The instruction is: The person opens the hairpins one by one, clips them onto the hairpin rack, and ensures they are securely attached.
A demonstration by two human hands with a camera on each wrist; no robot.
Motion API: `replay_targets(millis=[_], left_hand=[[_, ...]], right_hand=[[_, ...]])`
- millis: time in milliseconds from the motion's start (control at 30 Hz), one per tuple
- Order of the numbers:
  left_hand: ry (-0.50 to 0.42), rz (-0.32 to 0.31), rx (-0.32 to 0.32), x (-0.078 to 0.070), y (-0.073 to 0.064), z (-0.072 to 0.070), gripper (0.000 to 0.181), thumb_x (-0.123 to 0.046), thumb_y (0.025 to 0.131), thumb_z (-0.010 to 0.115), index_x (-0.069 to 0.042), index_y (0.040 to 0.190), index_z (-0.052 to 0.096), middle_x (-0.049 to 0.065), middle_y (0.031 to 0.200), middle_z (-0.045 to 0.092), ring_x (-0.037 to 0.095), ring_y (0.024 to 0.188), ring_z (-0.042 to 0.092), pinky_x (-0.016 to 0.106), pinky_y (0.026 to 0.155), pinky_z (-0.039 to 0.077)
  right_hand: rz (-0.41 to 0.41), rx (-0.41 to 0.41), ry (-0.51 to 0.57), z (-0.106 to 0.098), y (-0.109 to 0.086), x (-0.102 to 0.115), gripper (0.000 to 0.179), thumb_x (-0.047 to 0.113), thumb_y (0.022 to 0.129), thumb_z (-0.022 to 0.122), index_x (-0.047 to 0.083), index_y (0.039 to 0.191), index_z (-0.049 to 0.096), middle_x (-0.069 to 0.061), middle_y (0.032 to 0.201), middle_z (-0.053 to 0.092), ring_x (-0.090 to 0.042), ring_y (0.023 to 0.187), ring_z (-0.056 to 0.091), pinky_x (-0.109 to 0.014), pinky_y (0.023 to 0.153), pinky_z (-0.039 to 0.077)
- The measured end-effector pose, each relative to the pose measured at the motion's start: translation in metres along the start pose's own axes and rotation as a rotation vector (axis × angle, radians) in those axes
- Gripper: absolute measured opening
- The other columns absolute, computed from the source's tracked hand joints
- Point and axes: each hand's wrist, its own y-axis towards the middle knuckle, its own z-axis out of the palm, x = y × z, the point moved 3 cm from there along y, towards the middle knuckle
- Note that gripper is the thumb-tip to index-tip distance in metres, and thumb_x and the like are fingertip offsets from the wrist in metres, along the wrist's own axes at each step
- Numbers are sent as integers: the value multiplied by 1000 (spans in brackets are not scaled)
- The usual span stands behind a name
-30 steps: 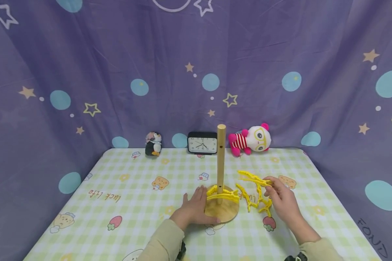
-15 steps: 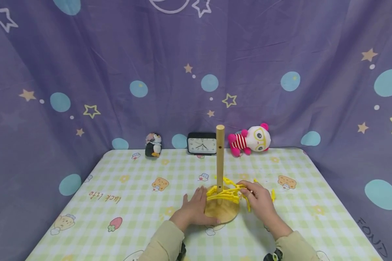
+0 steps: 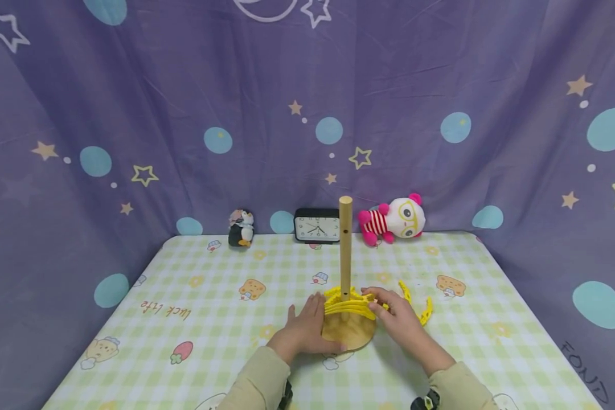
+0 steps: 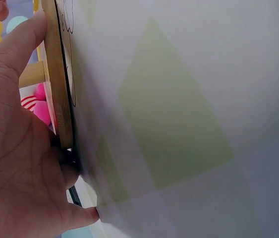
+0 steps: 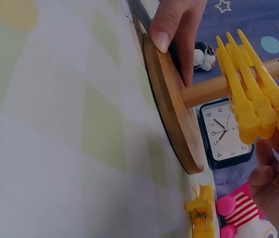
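A wooden stand (image 3: 345, 250) has an upright post on a round base (image 3: 349, 335). My left hand (image 3: 302, 330) holds the base at its left side, the thumb (image 4: 18, 44) lying over the rim. Several yellow hair clips (image 5: 251, 94) sit side by side across the lower post. At their right end, my right hand (image 3: 398, 316) pinches the yellow clip nearest to it by its wide end; the fingers partly cover it. Loose yellow hair clips (image 3: 427, 311) lie on the table beyond the right hand, which hides part of them.
Along the back of the table stand a penguin figure (image 3: 241, 228), a black alarm clock (image 3: 316, 225) and a pink and white plush panda (image 3: 393, 220). A checked cloth (image 3: 215, 341) covers the table. Behind it hangs a purple curtain (image 3: 266, 68).
My right hand has moved left from the loose hair clips to the post, bringing a yellow clip to those on it. The left hand stays at the base.
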Motion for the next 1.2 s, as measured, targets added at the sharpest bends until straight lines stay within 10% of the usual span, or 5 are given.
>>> replay_targets(millis=[400,1000,1200], left_hand=[[-24,13,-10,-1,-3,-1,121,-74,72,65,0,155,17,16,162,10,29,149,10,64,112,7],[-27,13,-5,-5,-9,-7,118,-71,75,66,0,155,15,15,162,8,29,149,8,64,112,5],[-28,13,-3,-6,-9,-7,118,-70,75,66,0,155,15,15,162,8,29,149,8,64,112,5]], right_hand=[[4,83,82,-3,-3,-4,40,28,97,61,21,137,54,-6,130,60,-19,97,56,-32,79,49],[284,-216,-140,-65,-23,-33,20,22,96,64,7,108,64,-8,103,67,-17,83,59,-30,70,47],[379,-188,-205,-71,-34,-45,29,29,90,70,5,103,61,-8,96,66,-17,76,61,-33,67,46]])
